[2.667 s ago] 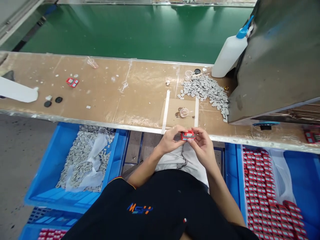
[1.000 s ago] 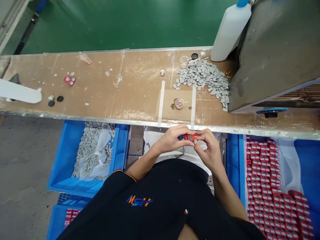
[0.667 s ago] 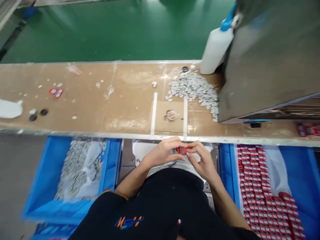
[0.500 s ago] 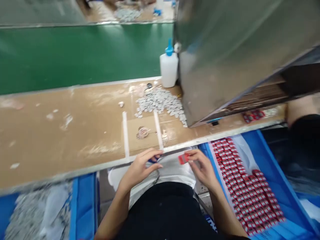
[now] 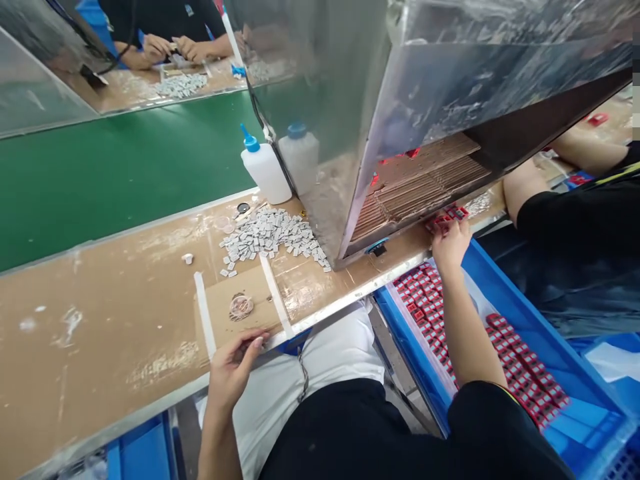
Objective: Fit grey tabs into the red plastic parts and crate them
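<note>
Head view | right hand (image 5: 450, 245): on red pieces (image 5: 447, 218), grip unclear | left hand (image 5: 231, 368): open, empty, at worktop (image 5: 100, 373) edge

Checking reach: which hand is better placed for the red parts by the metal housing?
Right hand, probably: it touches the red parts; the left hand sits far off by the bench edge.

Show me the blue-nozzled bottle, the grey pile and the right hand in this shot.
Blue-nozzled bottle (image 5: 265, 177): head view, on its white body.
Grey pile (image 5: 265, 233): head view, on the pile's middle.
Right hand (image 5: 450, 245): head view, on the back of the hand.
</note>
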Demonstrator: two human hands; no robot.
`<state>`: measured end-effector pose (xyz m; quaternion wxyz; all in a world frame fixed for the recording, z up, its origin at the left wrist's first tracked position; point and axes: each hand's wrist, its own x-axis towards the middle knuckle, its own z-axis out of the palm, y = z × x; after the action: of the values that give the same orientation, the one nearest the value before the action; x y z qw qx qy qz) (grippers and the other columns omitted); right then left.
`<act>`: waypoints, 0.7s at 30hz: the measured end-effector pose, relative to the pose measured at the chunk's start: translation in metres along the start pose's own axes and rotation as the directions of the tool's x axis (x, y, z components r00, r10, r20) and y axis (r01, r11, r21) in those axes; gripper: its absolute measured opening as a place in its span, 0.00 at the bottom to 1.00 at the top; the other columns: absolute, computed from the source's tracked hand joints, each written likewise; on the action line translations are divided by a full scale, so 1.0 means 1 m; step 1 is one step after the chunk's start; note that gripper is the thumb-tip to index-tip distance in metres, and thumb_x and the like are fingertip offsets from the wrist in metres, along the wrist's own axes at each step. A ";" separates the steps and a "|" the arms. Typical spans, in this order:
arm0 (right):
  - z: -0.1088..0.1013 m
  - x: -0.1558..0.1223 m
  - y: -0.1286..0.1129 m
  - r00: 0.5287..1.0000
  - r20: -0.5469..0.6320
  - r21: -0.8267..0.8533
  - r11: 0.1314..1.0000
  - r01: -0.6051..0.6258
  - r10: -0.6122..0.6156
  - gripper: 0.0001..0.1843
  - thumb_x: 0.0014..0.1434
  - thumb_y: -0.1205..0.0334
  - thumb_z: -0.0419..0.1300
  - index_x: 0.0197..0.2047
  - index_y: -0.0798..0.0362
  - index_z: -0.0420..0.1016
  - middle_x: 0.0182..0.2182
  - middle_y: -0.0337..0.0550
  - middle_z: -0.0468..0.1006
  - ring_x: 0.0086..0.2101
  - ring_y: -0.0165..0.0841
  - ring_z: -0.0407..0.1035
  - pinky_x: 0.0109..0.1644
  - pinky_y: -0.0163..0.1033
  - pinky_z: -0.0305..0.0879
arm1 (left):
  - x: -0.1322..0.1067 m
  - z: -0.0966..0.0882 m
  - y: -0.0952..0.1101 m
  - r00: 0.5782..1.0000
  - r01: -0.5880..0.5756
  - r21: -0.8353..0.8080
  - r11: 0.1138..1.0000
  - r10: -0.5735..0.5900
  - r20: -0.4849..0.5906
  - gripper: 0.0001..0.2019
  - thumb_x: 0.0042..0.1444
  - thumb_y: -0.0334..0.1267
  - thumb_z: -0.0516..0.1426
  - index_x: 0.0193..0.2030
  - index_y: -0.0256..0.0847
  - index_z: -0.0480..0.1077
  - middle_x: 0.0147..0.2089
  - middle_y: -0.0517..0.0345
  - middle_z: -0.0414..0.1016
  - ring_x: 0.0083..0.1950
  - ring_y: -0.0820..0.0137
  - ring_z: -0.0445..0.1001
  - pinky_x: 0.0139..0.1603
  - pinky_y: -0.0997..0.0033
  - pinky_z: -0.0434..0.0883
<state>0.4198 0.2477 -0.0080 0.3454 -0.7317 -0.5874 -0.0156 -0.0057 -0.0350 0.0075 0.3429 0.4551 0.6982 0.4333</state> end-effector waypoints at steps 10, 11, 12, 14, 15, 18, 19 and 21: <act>-0.021 0.015 -0.066 0.981 -0.145 0.269 0.949 0.166 -0.130 0.08 0.61 0.68 0.57 0.43 0.52 0.73 0.44 0.53 0.74 0.45 0.44 0.71 0.51 0.55 0.71 | 0.001 0.003 -0.012 0.996 0.000 -0.060 0.998 -0.006 -0.091 0.22 0.54 0.59 0.64 0.36 0.38 0.79 0.32 0.51 0.84 0.31 0.63 0.83 0.31 0.69 0.80; -0.019 0.022 -0.086 0.974 -0.059 0.359 0.906 0.225 -0.219 0.09 0.62 0.69 0.57 0.46 0.52 0.73 0.44 0.51 0.75 0.43 0.40 0.72 0.49 0.49 0.72 | 0.000 0.004 -0.014 0.994 -0.016 -0.066 0.998 0.009 -0.106 0.22 0.54 0.58 0.64 0.35 0.38 0.79 0.31 0.51 0.84 0.30 0.64 0.82 0.30 0.69 0.80; -0.015 0.029 -0.107 0.950 0.040 0.449 0.855 0.261 -0.311 0.12 0.62 0.70 0.58 0.48 0.53 0.73 0.46 0.50 0.76 0.42 0.36 0.73 0.46 0.44 0.73 | -0.001 0.004 -0.014 0.993 -0.030 -0.068 0.997 0.022 -0.120 0.22 0.54 0.58 0.65 0.35 0.38 0.79 0.31 0.51 0.84 0.30 0.65 0.82 0.30 0.69 0.80; -0.003 0.047 -0.144 0.872 0.206 0.568 0.779 0.264 -0.445 0.18 0.59 0.74 0.60 0.52 0.55 0.73 0.49 0.47 0.77 0.43 0.32 0.74 0.45 0.37 0.72 | -0.003 0.004 -0.014 0.990 -0.044 -0.068 0.997 0.035 -0.137 0.21 0.54 0.57 0.64 0.35 0.37 0.79 0.31 0.51 0.84 0.31 0.65 0.82 0.32 0.69 0.80; 0.004 0.055 -0.159 0.841 0.265 0.587 0.771 0.248 -0.472 0.19 0.57 0.75 0.62 0.52 0.55 0.74 0.48 0.45 0.79 0.43 0.31 0.75 0.45 0.37 0.72 | -0.005 0.004 -0.013 0.989 -0.049 -0.072 0.996 0.038 -0.144 0.20 0.55 0.56 0.64 0.35 0.37 0.79 0.31 0.50 0.84 0.32 0.64 0.83 0.33 0.69 0.81; 0.016 0.073 -0.184 0.820 0.363 0.530 0.822 0.208 -0.442 0.15 0.49 0.79 0.67 0.38 0.54 0.77 0.36 0.37 0.81 0.39 0.32 0.77 0.46 0.39 0.72 | -0.009 0.003 -0.013 0.989 -0.069 -0.091 0.993 0.057 -0.137 0.19 0.57 0.54 0.63 0.36 0.37 0.79 0.33 0.50 0.84 0.34 0.64 0.83 0.36 0.68 0.81; 0.016 0.077 -0.187 0.826 0.376 0.502 0.841 0.200 -0.420 0.13 0.47 0.79 0.68 0.34 0.53 0.76 0.32 0.35 0.81 0.37 0.33 0.77 0.46 0.40 0.73 | -0.009 0.002 -0.013 0.989 -0.081 -0.097 0.992 0.068 -0.133 0.19 0.58 0.53 0.63 0.36 0.36 0.78 0.34 0.49 0.84 0.34 0.65 0.83 0.37 0.68 0.81; 0.008 0.078 -0.185 0.853 0.356 0.456 0.867 0.199 -0.383 0.12 0.48 0.76 0.69 0.31 0.51 0.75 0.30 0.34 0.80 0.39 0.36 0.78 0.48 0.44 0.71 | -0.010 0.002 -0.015 0.988 -0.102 -0.105 0.989 0.089 -0.124 0.19 0.59 0.53 0.62 0.36 0.36 0.78 0.33 0.49 0.84 0.35 0.65 0.83 0.37 0.69 0.80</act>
<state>0.2798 0.3315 0.1098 0.3420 -0.5294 -0.7457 0.2159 -0.0052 -0.0468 -0.0059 0.3045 0.4416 0.6695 0.5139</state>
